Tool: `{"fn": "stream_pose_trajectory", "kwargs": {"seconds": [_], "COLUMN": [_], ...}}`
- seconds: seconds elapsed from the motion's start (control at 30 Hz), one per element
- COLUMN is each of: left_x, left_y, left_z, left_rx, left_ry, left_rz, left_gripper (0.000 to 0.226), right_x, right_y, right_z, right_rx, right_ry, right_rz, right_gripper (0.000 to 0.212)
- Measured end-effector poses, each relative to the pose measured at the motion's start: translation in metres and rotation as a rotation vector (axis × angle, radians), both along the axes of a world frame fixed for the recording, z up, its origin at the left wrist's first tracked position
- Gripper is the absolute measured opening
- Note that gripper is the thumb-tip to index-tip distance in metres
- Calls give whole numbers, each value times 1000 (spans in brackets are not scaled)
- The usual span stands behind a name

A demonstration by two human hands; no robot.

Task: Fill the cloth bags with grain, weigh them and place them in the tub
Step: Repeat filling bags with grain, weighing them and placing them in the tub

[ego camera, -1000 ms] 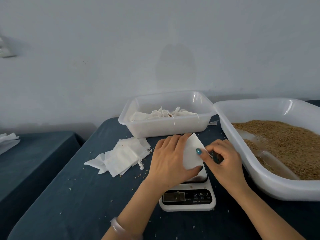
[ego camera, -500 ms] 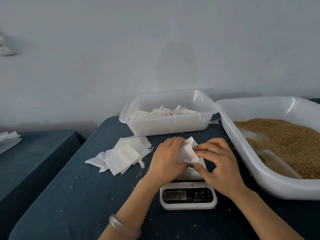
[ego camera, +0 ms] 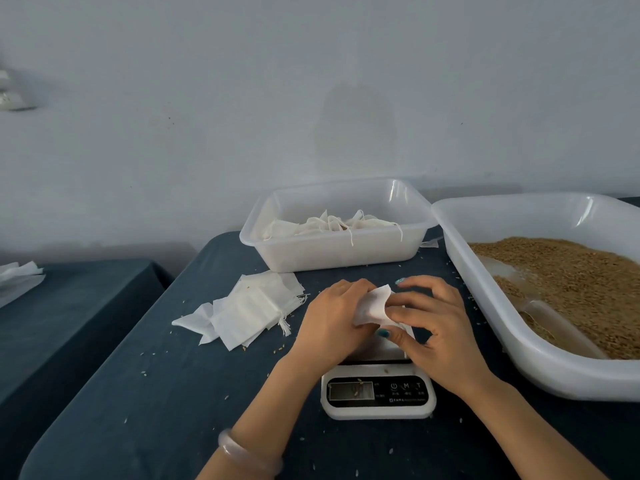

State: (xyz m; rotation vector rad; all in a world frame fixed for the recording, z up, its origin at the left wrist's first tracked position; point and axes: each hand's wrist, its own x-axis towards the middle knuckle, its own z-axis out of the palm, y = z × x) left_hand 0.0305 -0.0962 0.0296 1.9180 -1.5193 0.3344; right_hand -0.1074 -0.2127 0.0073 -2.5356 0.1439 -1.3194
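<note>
Both hands hold one white cloth bag [ego camera: 374, 304] just above the small white scale [ego camera: 378, 393]. My left hand [ego camera: 332, 323] grips its left side, and my right hand [ego camera: 433, 323] pinches its right edge between thumb and fingers. A loose pile of flat empty bags [ego camera: 249, 310] lies on the dark cloth to the left. Behind it stands the clear tub [ego camera: 339, 251] with several filled, tied bags inside. The big white tray [ego camera: 485, 306] of brown grain [ego camera: 571, 282] sits at the right, with a clear scoop [ego camera: 547, 323] lying in the grain.
The table [ego camera: 156, 393] is covered in dark blue cloth with scattered grains. A second dark table [ego camera: 69, 306] stands to the left across a gap, with white cloth on its far edge. A plain wall rises close behind the tubs.
The bag was lying flat under my left palm on the scale. Both hands have since gathered it up, and my right hand has closed over its right side.
</note>
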Motion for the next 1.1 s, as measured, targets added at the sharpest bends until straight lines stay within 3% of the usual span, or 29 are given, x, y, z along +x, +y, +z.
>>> {"fn": "stream_pose_trajectory", "kwargs": {"seconds": [0.13, 0.3, 0.5, 0.63, 0.77, 0.87, 0.97, 1.03, 1.1], "left_x": [5, 13, 15, 13, 16, 15, 15, 16, 16], "left_y": [0, 2, 6, 8, 9, 10, 12, 13, 12], "left_z": [1, 4, 10, 15, 13, 12, 12, 12, 12], "left_rx": [-3, -39, -45, 16, 40, 40, 8, 4, 5], "left_ry": [47, 245, 362, 394, 459, 489, 514, 523, 521], "left_rz": [-7, -5, 38, 84, 115, 136, 152, 154, 158], "left_gripper": [27, 31, 26, 49, 50, 52, 54, 55, 55], "right_x": [-4, -8, -7, -6, -11, -29, -56, -68, -73], "right_y": [2, 2, 11, 29, 19, -28, -87, -107, -117], "right_z": [5, 11, 10, 28, 67, 94, 111, 111, 102], "right_rx": [24, 154, 246, 134, -22, 66, 297, 305, 295], "right_ry": [-51, -188, -119, -20, 48, 258, 746, 1090, 1264], "right_rz": [39, 21, -36, -96, -234, -427, -679, -776, -796], "right_gripper": [25, 28, 21, 19, 22, 29, 38, 38, 42]}}
